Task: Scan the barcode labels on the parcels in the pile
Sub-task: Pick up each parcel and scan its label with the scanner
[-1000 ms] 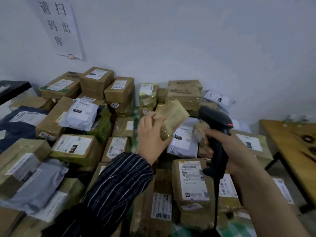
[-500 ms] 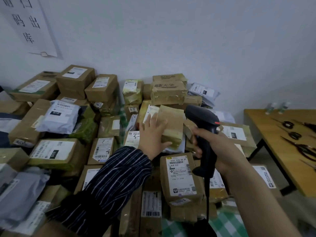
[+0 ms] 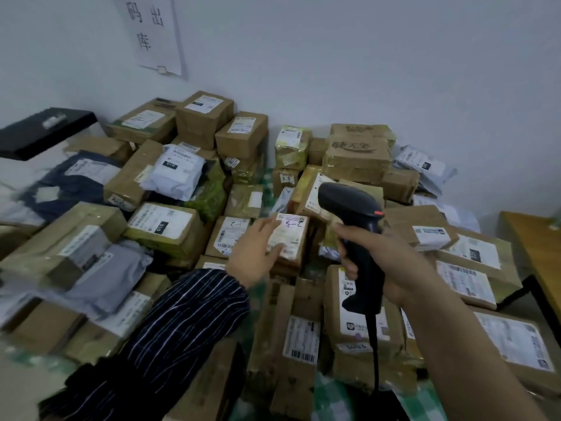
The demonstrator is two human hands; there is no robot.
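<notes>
White wall (image 3: 364, 56); right hand (image 3: 385, 256): one scanner (image 3: 349, 202), left hand (image 3: 252, 256): one parcel (image 3: 291, 238).

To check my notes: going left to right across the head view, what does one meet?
Black case, white mailer bag, left hand, small parcel that it grips, black scanner in the right hand, wooden table.

Grip of black handheld barcode scanner (image 3: 349, 199) mostly hidden under right hand (image 3: 385, 262). Just left of scanner: white label (image 3: 290, 227) of small brown cardboard parcel (image 3: 300, 253) partly covered by left hand (image 3: 252, 253); print blurred, unreadable. Far up-left of scanner: white paper wall sign (image 3: 151, 34) cut by top edge. Far right of scanner: brown wooden table (image 3: 537, 247) cut by right edge.
</notes>
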